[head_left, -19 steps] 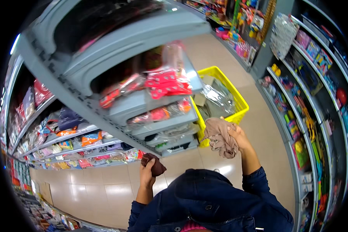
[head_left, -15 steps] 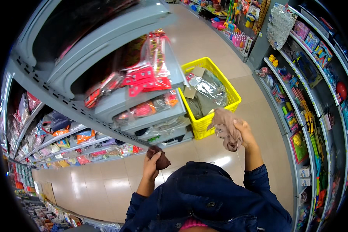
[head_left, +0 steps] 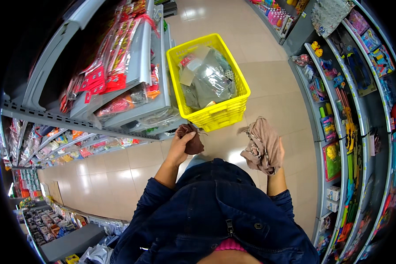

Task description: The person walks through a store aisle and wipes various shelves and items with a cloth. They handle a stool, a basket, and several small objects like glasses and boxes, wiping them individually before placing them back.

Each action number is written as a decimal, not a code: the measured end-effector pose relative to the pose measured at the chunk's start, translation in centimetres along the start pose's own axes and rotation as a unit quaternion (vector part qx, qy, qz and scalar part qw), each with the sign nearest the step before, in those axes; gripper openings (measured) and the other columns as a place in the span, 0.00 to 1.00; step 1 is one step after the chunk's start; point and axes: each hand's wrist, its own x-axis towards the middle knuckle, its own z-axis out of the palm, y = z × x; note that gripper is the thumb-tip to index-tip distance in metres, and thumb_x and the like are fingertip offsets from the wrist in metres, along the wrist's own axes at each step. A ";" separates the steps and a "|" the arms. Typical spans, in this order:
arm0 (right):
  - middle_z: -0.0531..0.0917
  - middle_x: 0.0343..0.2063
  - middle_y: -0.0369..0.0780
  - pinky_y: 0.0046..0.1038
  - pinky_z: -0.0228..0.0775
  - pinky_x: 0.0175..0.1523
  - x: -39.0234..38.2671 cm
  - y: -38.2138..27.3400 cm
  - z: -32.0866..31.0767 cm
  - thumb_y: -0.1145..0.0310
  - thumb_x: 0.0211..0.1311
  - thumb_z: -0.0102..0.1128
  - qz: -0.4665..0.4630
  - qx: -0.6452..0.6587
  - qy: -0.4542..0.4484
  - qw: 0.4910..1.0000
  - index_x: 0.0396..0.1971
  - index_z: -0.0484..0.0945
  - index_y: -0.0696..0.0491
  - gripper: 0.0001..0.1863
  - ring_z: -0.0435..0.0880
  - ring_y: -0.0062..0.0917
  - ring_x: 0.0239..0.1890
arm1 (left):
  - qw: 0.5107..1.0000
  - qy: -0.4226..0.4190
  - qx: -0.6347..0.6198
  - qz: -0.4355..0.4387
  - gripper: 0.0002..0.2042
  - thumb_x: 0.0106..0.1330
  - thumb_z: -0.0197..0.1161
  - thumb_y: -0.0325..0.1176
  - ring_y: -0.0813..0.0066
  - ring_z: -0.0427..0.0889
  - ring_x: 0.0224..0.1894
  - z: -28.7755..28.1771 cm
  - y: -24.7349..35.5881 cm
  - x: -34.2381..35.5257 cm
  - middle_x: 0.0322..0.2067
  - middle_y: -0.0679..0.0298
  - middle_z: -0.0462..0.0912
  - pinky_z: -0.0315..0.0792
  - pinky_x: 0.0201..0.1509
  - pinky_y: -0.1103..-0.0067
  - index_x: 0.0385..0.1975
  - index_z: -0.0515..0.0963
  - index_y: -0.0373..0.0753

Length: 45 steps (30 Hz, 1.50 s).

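My left hand point(head_left: 179, 147) is closed on a dark brown cloth point(head_left: 192, 140), held low at the near left corner of a yellow plastic basket point(head_left: 215, 116). In my right hand point(head_left: 278, 155), mostly hidden behind it, is a crumpled taupe-brown cloth point(head_left: 259, 147) with a loose, draped end. This hand is to the lower right of the basket. The basket stands on the floor and holds clear plastic bags point(head_left: 211, 79) of grey items with some card pieces.
Grey shelving point(head_left: 53, 112) with bagged red and orange goods stands close at the left, beside the basket. Shelves of toys point(head_left: 332, 160) line the right. Tiled floor point(head_left: 262, 79) runs between them. A low display of small packets point(head_left: 50, 226) is at the lower left.
The view has shifted, so the basket and left shelving appear higher and further left. Both hands, still holding their cloths, are now closer to my body and nearer the basket's front.
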 end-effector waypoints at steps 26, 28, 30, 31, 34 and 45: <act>0.64 0.62 0.44 0.35 0.68 0.51 18.9 -24.9 -9.4 0.46 0.65 0.36 0.069 -0.086 0.014 0.994 0.66 0.53 0.54 0.35 0.72 0.36 0.48 | 0.572 0.281 0.751 0.173 0.31 0.57 0.61 0.45 0.45 0.56 0.62 15.7 -12.9 22.7 0.59 0.46 0.60 0.52 0.59 0.47 0.60 0.60 0.42; 0.62 0.64 0.44 0.35 0.67 0.52 20.7 -27.5 -10.6 0.47 0.66 0.36 0.126 -0.075 -0.041 0.988 0.66 0.52 0.54 0.35 0.70 0.36 0.53 | 0.543 0.347 0.744 0.174 0.32 0.57 0.61 0.46 0.44 0.55 0.63 16.8 -13.3 23.7 0.61 0.46 0.58 0.50 0.60 0.46 0.61 0.60 0.42; 0.60 0.65 0.40 0.40 0.68 0.50 22.5 -29.8 -8.3 0.46 0.64 0.36 0.094 -0.171 -0.049 0.980 0.68 0.51 0.48 0.35 0.70 0.34 0.53 | 0.569 0.367 0.717 0.165 0.33 0.58 0.60 0.46 0.41 0.52 0.64 16.9 -14.1 24.1 0.62 0.45 0.56 0.49 0.61 0.47 0.62 0.59 0.42; 0.59 0.66 0.40 0.37 0.68 0.49 24.1 -31.3 -10.3 0.46 0.65 0.35 0.126 -0.155 -0.081 0.976 0.68 0.50 0.49 0.35 0.70 0.34 0.54 | 0.571 0.387 0.705 0.165 0.33 0.58 0.60 0.47 0.41 0.51 0.64 17.6 -14.5 24.1 0.62 0.44 0.55 0.49 0.62 0.47 0.62 0.58 0.41; 0.64 0.62 0.42 0.37 0.70 0.45 26.4 -34.4 -8.6 0.47 0.66 0.35 0.171 -0.141 -0.026 0.975 0.67 0.53 0.51 0.34 0.75 0.34 0.47 | 0.567 0.459 0.666 0.155 0.35 0.58 0.60 0.49 0.41 0.49 0.66 20.5 -15.6 23.9 0.64 0.44 0.51 0.47 0.63 0.47 0.63 0.57 0.42; 0.75 0.48 0.47 0.36 0.73 0.39 38.0 -32.0 -5.4 0.47 0.68 0.34 0.295 -0.130 -0.108 0.940 0.59 0.63 0.58 0.31 0.77 0.38 0.36 | 0.551 0.527 0.640 0.098 0.36 0.56 0.60 0.54 0.40 0.44 0.67 23.9 -16.5 24.9 0.65 0.44 0.47 0.41 0.62 0.41 0.62 0.59 0.43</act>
